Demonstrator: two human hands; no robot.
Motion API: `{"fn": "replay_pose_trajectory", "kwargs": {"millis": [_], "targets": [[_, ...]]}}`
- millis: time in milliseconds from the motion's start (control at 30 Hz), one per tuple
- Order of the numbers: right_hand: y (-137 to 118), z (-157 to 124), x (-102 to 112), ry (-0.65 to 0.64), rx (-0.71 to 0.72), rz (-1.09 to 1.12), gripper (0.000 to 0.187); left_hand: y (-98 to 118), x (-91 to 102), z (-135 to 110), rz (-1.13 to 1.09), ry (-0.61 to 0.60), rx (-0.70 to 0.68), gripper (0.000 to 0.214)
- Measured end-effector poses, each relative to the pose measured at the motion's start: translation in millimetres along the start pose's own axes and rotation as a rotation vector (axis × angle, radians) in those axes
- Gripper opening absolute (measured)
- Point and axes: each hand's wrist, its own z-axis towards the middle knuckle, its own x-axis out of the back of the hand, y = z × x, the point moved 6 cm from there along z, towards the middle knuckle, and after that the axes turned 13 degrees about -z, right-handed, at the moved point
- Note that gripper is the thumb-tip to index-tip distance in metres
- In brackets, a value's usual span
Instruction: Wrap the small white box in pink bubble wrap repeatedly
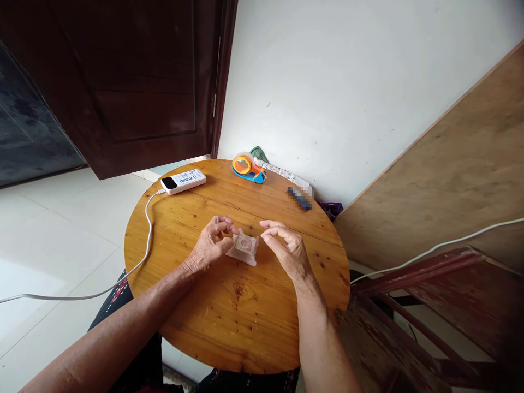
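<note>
A small packet (245, 243), wrapped in clear, bubbly plastic with a pale printed piece inside, lies on the round wooden table (229, 338). At its left edge is my left hand (213, 243), with curled fingers and a gap between thumb and forefinger. Whether those fingertips touch the wrapping I cannot tell. My right hand (289, 248) hovers just right of the packet, apart from it. Its thumb and forefinger tips come close together, the other fingers bend loosely, and nothing shows in its grasp.
At the table's back stands an orange and blue tape dispenser (249, 168). A white device (183, 182) with a dark screen sits back left, its white cable (148, 229) running off the table. Back right lies a blurred dark object (299, 198) beside a printed white bag (286, 176).
</note>
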Motion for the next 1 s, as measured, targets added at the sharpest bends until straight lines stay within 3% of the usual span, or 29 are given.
{"fn": "replay_pose_trajectory", "kwargs": {"millis": [100, 200, 333, 533, 733, 867, 1000], "targets": [[-0.6, -1.0, -4.4, -0.039, -0.003, 0.024, 0.010, -15.1, 6.9, 1.2, -0.110, 0.140, 0.204, 0.025], [-3.7, -2.1, -10.6, -0.131, 0.011, 0.039, 0.006, -19.7, 7.9, 1.1, -0.170, 0.185, 0.311, 0.028], [-6.7, -3.1, -16.2, -0.229, 0.023, 0.024, 0.013, -16.2, 6.1, 1.5, -0.206, 0.185, 0.326, 0.025], [-5.0, -2.8, -17.1, -0.245, 0.033, 0.013, 0.014, -15.9, 5.9, 2.2, -0.214, 0.179, 0.326, 0.025], [-3.1, -3.7, -20.0, -0.252, 0.054, 0.005, 0.014, -22.7, 0.2, 2.4, -0.234, 0.091, 0.295, 0.026], [-1.2, -5.6, -23.4, -0.274, 0.046, 0.005, 0.017, -25.5, -3.6, 2.2, -0.131, 0.020, 0.233, 0.025], [2.1, -6.7, -24.1, -0.322, 0.023, 0.041, 0.016, -24.6, -4.9, 1.2, -0.117, -0.004, 0.254, 0.025]]}}
